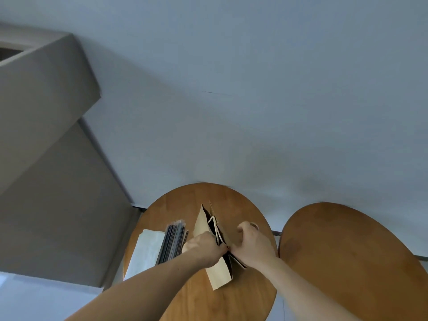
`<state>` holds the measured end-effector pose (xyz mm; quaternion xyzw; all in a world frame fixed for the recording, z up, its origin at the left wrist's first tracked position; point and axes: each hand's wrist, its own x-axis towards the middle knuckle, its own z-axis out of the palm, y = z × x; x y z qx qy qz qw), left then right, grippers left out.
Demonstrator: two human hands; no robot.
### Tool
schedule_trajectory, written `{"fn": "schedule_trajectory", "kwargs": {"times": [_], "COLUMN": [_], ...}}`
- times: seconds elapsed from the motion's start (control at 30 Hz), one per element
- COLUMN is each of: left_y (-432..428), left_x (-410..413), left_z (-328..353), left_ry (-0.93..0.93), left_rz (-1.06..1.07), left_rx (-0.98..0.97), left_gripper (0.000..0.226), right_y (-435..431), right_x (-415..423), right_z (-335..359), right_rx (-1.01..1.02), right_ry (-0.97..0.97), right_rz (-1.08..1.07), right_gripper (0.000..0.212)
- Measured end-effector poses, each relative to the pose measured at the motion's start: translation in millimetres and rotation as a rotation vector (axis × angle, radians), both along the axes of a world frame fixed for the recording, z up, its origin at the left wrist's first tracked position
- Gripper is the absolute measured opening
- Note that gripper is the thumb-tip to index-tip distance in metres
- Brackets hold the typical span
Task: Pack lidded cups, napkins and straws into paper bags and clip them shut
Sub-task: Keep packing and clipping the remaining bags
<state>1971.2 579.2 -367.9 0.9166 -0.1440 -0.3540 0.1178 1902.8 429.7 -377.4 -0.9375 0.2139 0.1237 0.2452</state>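
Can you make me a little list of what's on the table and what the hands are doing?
table: round wooden table
next to it: second round table, on the right
bag: brown paper bag on the table, far end of its mouth gaping
left hand: left hand pinches the bag's top edge
right hand: right hand pinches the same edge from the other side
straws: dark bundle of straws, left of the bag
napkins: white napkins, left of the straws
clip: none I can make out
cups: none in view
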Motion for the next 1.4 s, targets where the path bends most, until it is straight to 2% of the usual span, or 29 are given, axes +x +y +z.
{"fn": "schedule_trajectory", "kwargs": {"times": [0.07, 0.17, 0.23, 0.3, 0.4, 0.43, 0.57, 0.7, 0.8, 0.9, 1.03, 1.1, 1.17, 1.23, 1.33, 1.4], "left_y": [-2, -5, -5, -5, -7, -7, 15, 47, 56, 54, 50, 53, 58, 63, 69, 69], "left_x": [-1, -1, -1, -4, -9, -9, 3, 20, 24, 19, 22, 31, 38, 46, 58, 68], "left_z": [-2, -3, -4, -7, -9, -8, -8, -6, -10, -18, -33, -34, -28, -20, -5, 10], "left_ry": [0.011, 0.029, 0.049, 0.069, 0.085, 0.076, 0.045, 0.042, 0.027, 0.088, 0.198, 0.240, 0.253, 0.258, 0.261, 0.242], "left_rz": [0.051, 0.098, 0.108, 0.129, 0.176, 0.187, 0.252, 0.278, 0.319, 0.319, 0.254, 0.181, 0.099, 0.041, -0.056, -0.095], "left_rx": [0.000, -0.026, -0.014, 0.012, 0.031, 0.045, 0.119, 0.139, 0.088, 0.026, -0.105, -0.127, -0.108, -0.115, -0.134, -0.117], "left_gripper": [0.040, 0.029, 0.027, 0.028, 0.025, 0.023, 0.016, 0.030, 0.033, 0.036, 0.027, 0.045, 0.079, 0.100, 0.106, 0.102], "right_y": [-2, -5, -6, -8, -13, -17, -36, -47, -39, -20, -5, -5, -8, -11, -16, -20], "right_x": [6, 8, 7, 5, 3, 3, -5, -15, -24, -29, -28, -28, -28, -26, -22, -16], "right_z": [-5, -6, -8, -10, -12, -12, -8, -5, -7, -10, -10, -8, -5, -1, 8, 17], "right_rx": [0.087, 0.211, 0.232, 0.218, 0.157, 0.124, -0.009, -0.102, -0.106, -0.030, 0.047, 0.068, 0.100, 0.161, 0.334, 0.327], "right_ry": [0.035, 0.096, 0.149, 0.158, 0.070, 0.047, 0.071, 0.073, 0.099, 0.138, 0.153, 0.173, 0.206, 0.229, 0.220, 0.195], "right_rz": [0.105, 0.164, 0.191, 0.180, 0.079, 0.035, -0.029, -0.076, -0.087, -0.034, 0.009, 0.034, 0.053, 0.053, 0.048, 0.072], "right_gripper": [0.059, 0.076, 0.079, 0.063, 0.017, 0.013, 0.016, 0.017, 0.019, 0.018, 0.024, 0.037, 0.062, 0.082, 0.087, 0.082]}}
